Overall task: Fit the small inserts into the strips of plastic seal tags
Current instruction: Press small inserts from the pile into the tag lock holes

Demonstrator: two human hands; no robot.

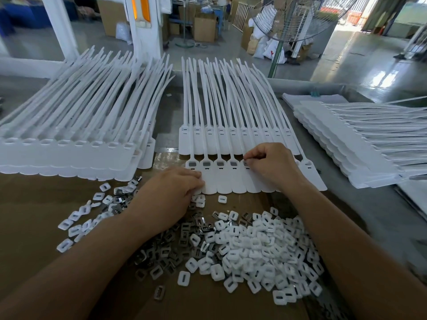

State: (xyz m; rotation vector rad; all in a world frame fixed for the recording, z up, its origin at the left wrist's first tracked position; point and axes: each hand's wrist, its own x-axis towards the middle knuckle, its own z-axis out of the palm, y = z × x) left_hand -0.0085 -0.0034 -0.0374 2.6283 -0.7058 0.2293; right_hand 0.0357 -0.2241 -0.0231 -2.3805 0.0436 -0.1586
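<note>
A strip of white plastic seal tags [225, 181] lies across the brown cardboard in front of me. Several of its sockets at the left hold grey metal inserts. My right hand [272, 165] pinches a small insert at the fifth socket, pressing down on it. My left hand [171, 195] rests with curled fingers on the strip's left end, above the inserts below it. A heap of loose white caps and metal inserts [242, 245] covers the cardboard between my forearms. A second tag strip [235, 139] lies just behind the first.
Thick stacks of tag strips lie at the left [76, 144] and at the right [360, 144]. More loose inserts [92, 213] are scattered left of my left arm. A standing fan [288, 21] and cardboard boxes stand on the floor beyond the table edge.
</note>
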